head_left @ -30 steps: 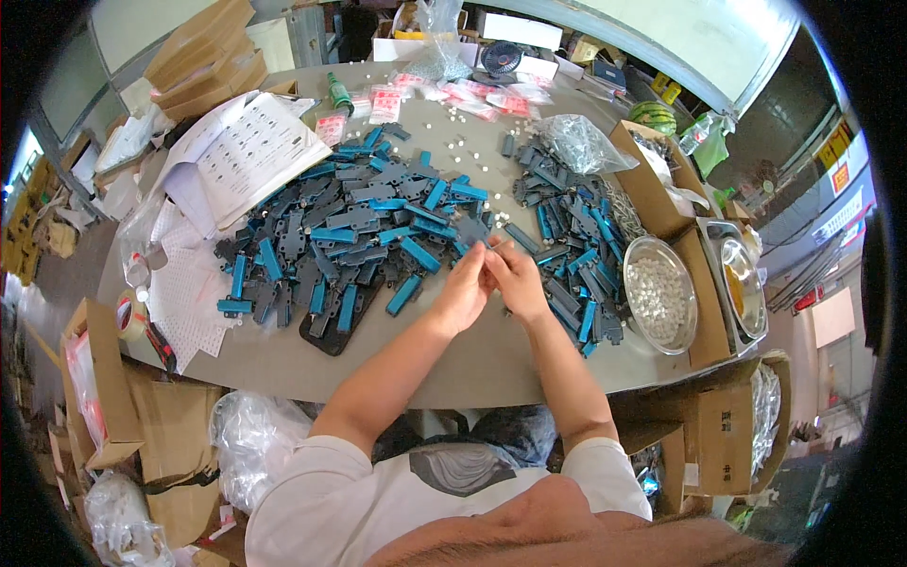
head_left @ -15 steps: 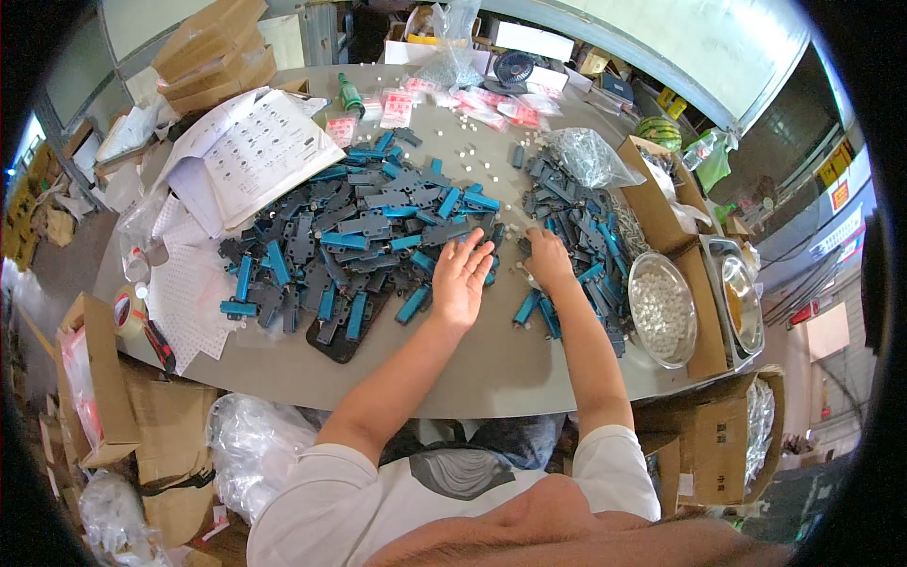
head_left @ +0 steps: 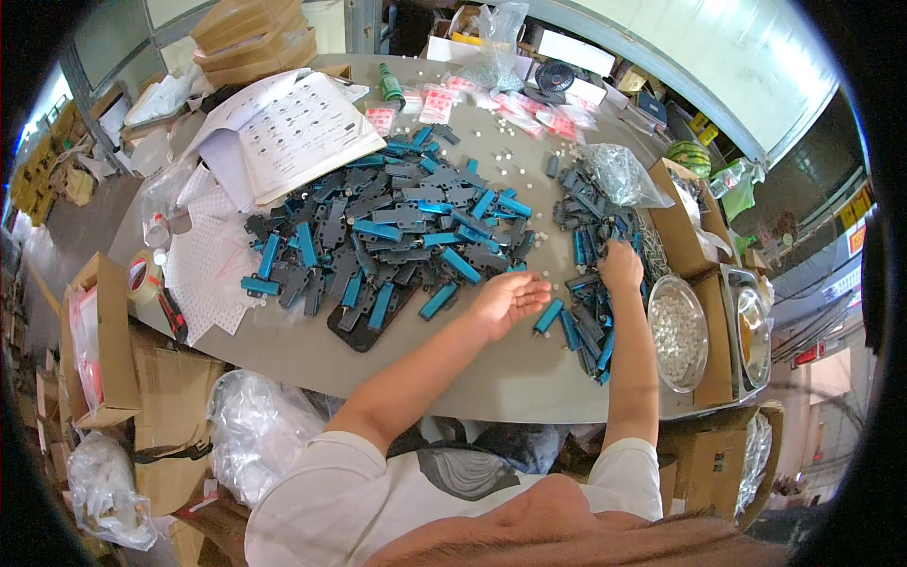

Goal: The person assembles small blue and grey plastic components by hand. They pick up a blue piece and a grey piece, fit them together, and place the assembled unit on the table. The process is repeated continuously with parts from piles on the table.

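Note:
My left hand (head_left: 510,304) is above the bare strip of table between two heaps, fingers stretched out, palm showing and nothing in it. Left of it lies the large heap of dark grey and blue plastic pieces (head_left: 378,231), oblong, some with flat ears. My right hand (head_left: 619,266) reaches into the smaller heap of like pieces (head_left: 584,203) on the right. Its fingers are bent down among the pieces, and their tips are hidden, so what they grip does not show. A few blue pieces (head_left: 548,317) lie just right of my left hand.
A steel bowl of small white pieces (head_left: 699,321) and cardboard boxes (head_left: 713,364) line the right edge. Far back are red-and-white packets (head_left: 437,104), a green bottle (head_left: 389,83) and a small fan (head_left: 555,76). Papers (head_left: 302,132) and a dark tray (head_left: 356,337) are on the left.
My right hand has moved right, from the near-left edge of the smaller heap into it. My left hand has come toward me and turned, fingers now pointing right. The whole view has shifted slightly.

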A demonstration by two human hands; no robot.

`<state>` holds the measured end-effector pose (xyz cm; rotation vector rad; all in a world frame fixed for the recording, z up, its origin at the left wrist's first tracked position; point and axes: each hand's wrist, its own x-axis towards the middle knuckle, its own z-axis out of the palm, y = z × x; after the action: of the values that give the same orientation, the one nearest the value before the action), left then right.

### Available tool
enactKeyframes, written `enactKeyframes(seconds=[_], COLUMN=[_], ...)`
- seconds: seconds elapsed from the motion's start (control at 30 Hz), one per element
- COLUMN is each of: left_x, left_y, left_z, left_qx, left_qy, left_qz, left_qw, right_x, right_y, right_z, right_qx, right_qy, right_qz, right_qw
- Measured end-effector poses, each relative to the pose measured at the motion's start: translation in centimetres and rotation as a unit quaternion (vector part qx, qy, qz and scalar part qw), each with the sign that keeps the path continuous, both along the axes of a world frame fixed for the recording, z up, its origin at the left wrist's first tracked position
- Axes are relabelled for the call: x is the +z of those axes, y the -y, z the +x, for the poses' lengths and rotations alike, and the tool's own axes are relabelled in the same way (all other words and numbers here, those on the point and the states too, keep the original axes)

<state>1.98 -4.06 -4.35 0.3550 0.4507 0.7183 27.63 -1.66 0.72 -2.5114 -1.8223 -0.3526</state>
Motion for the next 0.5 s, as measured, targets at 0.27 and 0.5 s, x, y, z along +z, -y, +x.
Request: enactKeyframes(seconds=[0.27,0.5], left_x=[-0.9,-0.5], left_y=[0.4,0.5], left_z=[0.2,0.7], left_qx=[-0.053,0.047], left_qy=[0.048,0.0], left_qz=[-0.002,0.108], left_qw=[0.997,0.993], right_x=[3.2,-0.4], right_y=[7.5,9.8], right_z=[-10.6,-9.4], right_qx=[0.419,0.298], right_qy=[-0.181,-0.561], right_qz=[0.127,0.208], right_qw=[0.881,0.744])
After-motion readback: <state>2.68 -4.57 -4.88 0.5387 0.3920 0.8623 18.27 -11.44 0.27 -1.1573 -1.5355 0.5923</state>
